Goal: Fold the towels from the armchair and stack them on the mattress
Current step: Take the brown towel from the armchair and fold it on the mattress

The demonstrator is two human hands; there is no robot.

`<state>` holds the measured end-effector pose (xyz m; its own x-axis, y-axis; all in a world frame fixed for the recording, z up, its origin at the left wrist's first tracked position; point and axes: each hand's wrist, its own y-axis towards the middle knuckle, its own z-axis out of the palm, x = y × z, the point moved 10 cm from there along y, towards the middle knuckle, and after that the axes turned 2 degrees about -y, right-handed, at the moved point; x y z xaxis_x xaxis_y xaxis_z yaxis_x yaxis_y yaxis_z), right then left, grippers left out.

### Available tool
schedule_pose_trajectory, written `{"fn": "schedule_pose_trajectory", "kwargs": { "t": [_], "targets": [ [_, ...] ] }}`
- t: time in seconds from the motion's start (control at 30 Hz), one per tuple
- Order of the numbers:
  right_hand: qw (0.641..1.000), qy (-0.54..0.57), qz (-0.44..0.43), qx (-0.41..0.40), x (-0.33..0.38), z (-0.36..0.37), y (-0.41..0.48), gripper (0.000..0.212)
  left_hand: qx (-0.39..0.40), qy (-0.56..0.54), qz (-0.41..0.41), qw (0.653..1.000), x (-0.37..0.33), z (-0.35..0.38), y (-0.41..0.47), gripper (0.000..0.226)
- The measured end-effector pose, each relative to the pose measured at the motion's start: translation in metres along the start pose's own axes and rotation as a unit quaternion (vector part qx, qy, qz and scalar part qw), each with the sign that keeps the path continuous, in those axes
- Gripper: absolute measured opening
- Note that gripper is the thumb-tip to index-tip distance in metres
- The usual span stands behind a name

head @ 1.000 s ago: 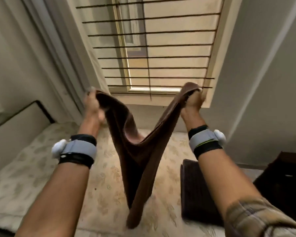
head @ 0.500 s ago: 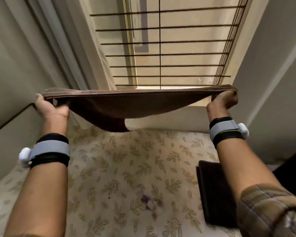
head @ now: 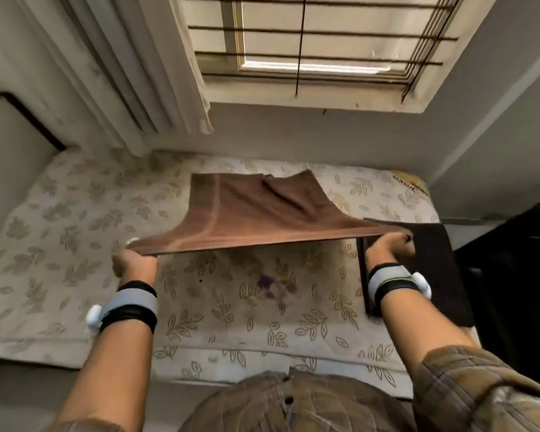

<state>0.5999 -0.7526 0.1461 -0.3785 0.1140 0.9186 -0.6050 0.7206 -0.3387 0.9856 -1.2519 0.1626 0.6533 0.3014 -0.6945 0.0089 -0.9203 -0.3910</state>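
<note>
Brought down since half a second ago: brown towel (head: 256, 219), from level with the window bars (head: 309, 54) to the mattress (head: 75, 244). Spread out away from the body, far edge lying on the leaf-patterned bedding with a crease near the far right corner, near edge pulled taut and lifted clear. Paler stitched band across it near the left end. Gripped at the two near corners: left hand (head: 131, 265) with fingers curled round the left corner, right hand (head: 390, 246) with fingers closed on the right corner, just above a dark folded towel (head: 443, 269) lying at the mattress's right side. Forearms stretched forward, well apart, grey and black wrist bands (head: 131, 310) on both.
</note>
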Motion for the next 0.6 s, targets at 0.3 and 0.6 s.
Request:
{"fn": "schedule_pose_trajectory", "kwargs": {
  "t": [0.3,0.6],
  "targets": [
    [0.983,-0.141,0.121,-0.009,-0.133,-0.074,0.044,0.05,-0.073,-0.217,-0.277,0.933,0.187,0.044,-0.008,0.044],
    [0.966,-0.16,0.061,0.192,-0.086,0.005,0.008,0.019,-0.029,-0.333,-0.129,0.934,0.093,0.079,0.008,0.007]
  ]
}}
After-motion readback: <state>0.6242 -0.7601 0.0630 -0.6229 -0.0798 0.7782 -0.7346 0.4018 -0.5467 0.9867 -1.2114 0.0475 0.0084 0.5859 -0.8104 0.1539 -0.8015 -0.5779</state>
